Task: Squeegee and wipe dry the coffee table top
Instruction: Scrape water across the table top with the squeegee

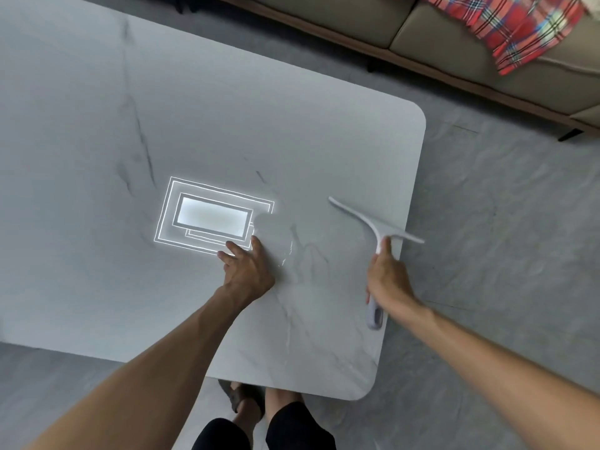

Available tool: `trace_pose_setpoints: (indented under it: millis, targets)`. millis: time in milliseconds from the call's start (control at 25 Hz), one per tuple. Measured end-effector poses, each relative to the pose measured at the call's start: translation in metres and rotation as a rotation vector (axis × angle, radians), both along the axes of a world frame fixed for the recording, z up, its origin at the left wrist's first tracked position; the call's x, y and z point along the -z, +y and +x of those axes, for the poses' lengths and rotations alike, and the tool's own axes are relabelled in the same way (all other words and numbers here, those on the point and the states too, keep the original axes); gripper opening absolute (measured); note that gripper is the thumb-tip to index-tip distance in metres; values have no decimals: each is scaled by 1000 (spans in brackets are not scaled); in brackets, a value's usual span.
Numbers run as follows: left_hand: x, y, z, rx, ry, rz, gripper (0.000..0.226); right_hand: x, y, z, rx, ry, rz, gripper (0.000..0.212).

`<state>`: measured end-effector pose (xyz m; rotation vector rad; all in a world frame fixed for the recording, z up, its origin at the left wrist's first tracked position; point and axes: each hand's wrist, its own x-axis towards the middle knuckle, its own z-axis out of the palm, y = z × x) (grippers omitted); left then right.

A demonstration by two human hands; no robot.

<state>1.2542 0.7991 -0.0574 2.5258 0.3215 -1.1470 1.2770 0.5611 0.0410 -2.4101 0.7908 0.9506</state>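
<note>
The coffee table top (227, 125) is pale grey marble with rounded corners and a glossy shine. A white squeegee (376, 222) lies over its right edge, blade angled from upper left to lower right and partly past the rim. My right hand (388, 280) grips its handle. My left hand (246, 271) rests flat on the table near the middle, fingers spread, holding nothing. A thin wet patch (285, 251) glistens just right of that hand.
A bright ceiling-light reflection (211, 219) sits on the table by my left fingers. A brown sofa (454, 37) with a red plaid cloth (519, 27) stands at the back right. Grey floor (503, 222) surrounds the table; my sandalled feet (246, 397) are under the near edge.
</note>
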Motion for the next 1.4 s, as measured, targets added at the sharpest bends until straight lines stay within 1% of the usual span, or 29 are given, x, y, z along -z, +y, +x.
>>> trace_pose_setpoints:
  millis: [80, 120, 200, 280, 360, 440, 520, 600, 680, 760, 840, 920, 1040, 1120, 1200, 1280, 1360, 1400]
  targets:
    - [-1, 3, -1, 25, -8, 4, 79, -20, 11, -20, -15, 62, 62, 28]
    - [-5, 5, -4, 30, -13, -3, 78, -29, 14, -20, -32, 55, 68, 26]
    - [-16, 12, -11, 14, -45, -41, 69, -36, 17, 1, -67, -40, 21, 27]
    - [-27, 26, -23, -45, -161, -85, 61, -31, 25, 39, -81, -146, -38, 27]
    - [-31, 44, -42, -104, -269, -127, 59, -20, 41, 73, -89, -207, -21, 29]
    - [-32, 60, -67, -155, -320, -118, 57, -6, 64, 82, -184, -212, 9, 31]
    - [-32, 75, -97, -185, -332, -77, 52, 4, 86, 61, -342, -217, 17, 32]
    - [-32, 84, -128, -202, -318, -53, 49, 9, 96, 20, -492, -229, 30, 42]
    - [-37, 85, -161, -218, -291, -65, 51, 9, 89, -31, -595, -206, 50, 49]
    - [-42, 80, -188, -226, -255, -97, 54, 5, 71, -75, -694, -188, 37, 50]
    - [-47, 72, -212, -236, -190, -155, 54, -2, 48, -109, -763, -160, 3, 49]
    - [-52, 66, -228, -242, -145, -203, 50, -8, 28, -125, -805, -128, -39, 48]
    - [-62, 58, -246, -268, -172, -215, 53, -26, 11, -134, -876, -171, -76, 47]
    - [-69, 58, -253, -366, -222, -214, 59, -39, 14, -136, -933, -224, -50, 46]
    - [-74, 62, -258, -516, -299, -193, 57, -47, 33, -138, -1050, -218, 11, 45]
    - [-75, 69, -260, -655, -357, -163, 53, -42, 66, -145, -1277, -172, 101, 43]
    - [-70, 78, -262, -727, -371, -131, 53, -23, 109, -156, -1499, -148, 170, 43]
    - [-67, 83, -263, -751, -372, -109, 53, -12, 131, -159, -1562, -150, 190, 42]
